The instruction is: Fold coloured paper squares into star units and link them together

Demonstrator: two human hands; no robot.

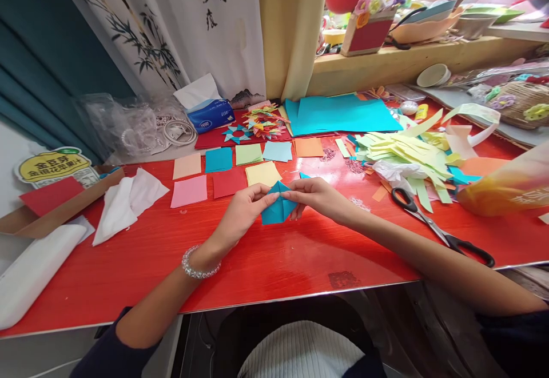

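Note:
A small blue folded paper point(273, 213) is held up over the red table, with creases and a pointed top edge. My left hand point(253, 201) pinches its left side, the thumb lying on the front face. On the other side my right hand point(315, 196) grips it between thumb and fingers. Another blue paper tip point(304, 176) shows just behind the right hand; whether it belongs to the same piece I cannot tell. Beyond the hands lie square paper stacks, among them yellow point(262, 174), red point(230, 184), pink point(189, 191) and blue point(218, 160).
Black-handled scissors point(437, 230) lie to the right, beside a heap of pale green paper strips point(398, 152). Large blue sheets point(343, 115) and folded paper stars point(266, 122) are at the back. A tissue pack point(210, 116) and crumpled white tissue point(124, 203) are on the left.

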